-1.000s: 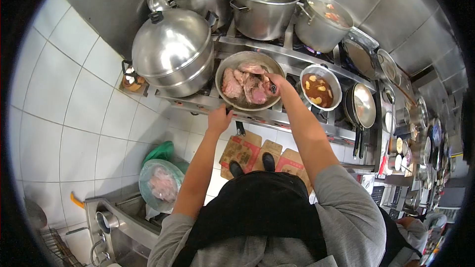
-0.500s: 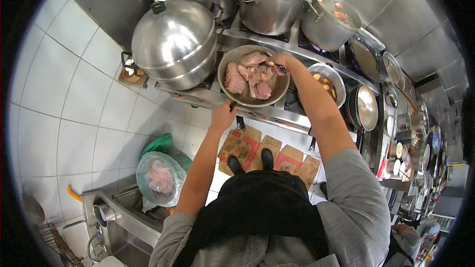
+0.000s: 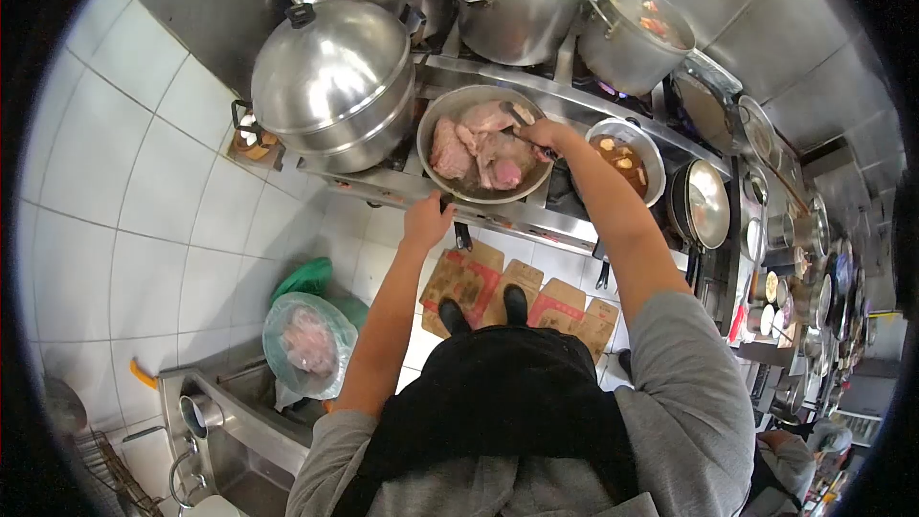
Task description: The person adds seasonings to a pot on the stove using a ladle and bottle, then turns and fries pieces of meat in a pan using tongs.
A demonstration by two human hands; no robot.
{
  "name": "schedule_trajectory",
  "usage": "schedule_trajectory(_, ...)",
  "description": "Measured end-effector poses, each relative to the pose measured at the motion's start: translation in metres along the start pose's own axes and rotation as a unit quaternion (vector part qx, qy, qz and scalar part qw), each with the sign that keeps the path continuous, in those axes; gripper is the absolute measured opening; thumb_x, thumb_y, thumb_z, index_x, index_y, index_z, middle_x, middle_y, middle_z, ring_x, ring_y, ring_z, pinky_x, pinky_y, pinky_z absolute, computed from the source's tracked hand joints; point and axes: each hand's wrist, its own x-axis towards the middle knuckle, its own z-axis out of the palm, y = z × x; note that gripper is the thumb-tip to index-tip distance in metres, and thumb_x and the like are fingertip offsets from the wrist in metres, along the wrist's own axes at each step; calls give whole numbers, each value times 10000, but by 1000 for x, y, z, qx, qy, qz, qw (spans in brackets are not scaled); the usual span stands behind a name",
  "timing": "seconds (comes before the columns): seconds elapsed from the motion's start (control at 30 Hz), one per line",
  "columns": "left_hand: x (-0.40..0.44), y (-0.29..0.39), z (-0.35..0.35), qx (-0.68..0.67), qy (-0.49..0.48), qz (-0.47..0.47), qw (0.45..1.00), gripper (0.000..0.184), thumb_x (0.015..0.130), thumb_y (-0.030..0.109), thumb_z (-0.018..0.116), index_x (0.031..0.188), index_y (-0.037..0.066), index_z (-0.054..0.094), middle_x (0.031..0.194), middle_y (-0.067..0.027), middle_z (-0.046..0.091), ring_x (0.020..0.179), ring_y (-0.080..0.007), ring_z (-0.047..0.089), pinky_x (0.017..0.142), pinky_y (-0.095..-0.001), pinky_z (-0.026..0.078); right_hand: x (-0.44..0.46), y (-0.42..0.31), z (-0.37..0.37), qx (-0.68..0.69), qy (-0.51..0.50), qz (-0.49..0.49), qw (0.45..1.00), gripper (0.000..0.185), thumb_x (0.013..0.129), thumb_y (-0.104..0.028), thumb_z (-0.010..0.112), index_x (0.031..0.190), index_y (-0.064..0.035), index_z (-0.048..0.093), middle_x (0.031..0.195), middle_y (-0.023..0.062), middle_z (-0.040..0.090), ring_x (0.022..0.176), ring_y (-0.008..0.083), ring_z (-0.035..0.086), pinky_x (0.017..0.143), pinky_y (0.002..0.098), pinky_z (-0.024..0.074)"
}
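Note:
A wide pan (image 3: pixel 427 165) sits on the stove with several large pieces of pale pink meat (image 3: pixel 450 148) in it. My left hand (image 3: pixel 428 222) is closed around the pan's black handle at its near edge. Over the pan's right side, my right hand (image 3: pixel 549 137) grips dark tongs (image 3: pixel 522 131), whose arms are spread apart and reach in over the meat. Whether the tongs' tips touch the meat I cannot tell. Right of my forearm stands a smaller pan (image 3: pixel 653 168) of brown liquid with pale pieces.
A large domed steamer (image 3: pixel 335 77) stands left of the pan. Behind are tall pots (image 3: pixel 522 14) of liquid and a pot (image 3: pixel 632 48) with colourful pieces. Stacked frying pans (image 3: pixel 706 206) sit right. A bagged bowl (image 3: pixel 311 345) is by the sink (image 3: pixel 254 474); flattened cardboard (image 3: pixel 459 287) covers the floor.
My right hand has shifted slightly, and the tongs now show spread above the meat. Some meat in the pan lies differently. My left hand stays on the handle.

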Motion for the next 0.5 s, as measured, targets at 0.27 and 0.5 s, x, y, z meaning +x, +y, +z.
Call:
schedule_trajectory(0.27, 0, -14, 1, 8, 35, 13, 999, 383, 948, 363, 644, 1058, -1, 599, 849, -243, 702, 830, -431, 692, 715, -540, 541, -44, 35, 6, 227, -27, 43, 973, 569, 984, -519, 613, 728, -12, 585, 537, 59, 519, 396, 168, 483, 412, 331, 399)
schedule_trajectory(0.5, -1, -10, 1, -12, 48, 5, 999, 364, 931, 357, 663, 1016, 11, 588, 842, -254, 695, 830, -455, 681, 723, -558, 528, -141, 25, 27, -122, 39, -31, 991, 615, 882, -535, 703, 683, 47, 683, 557, 179, 607, 493, 242, 620, 587, 394, 514)
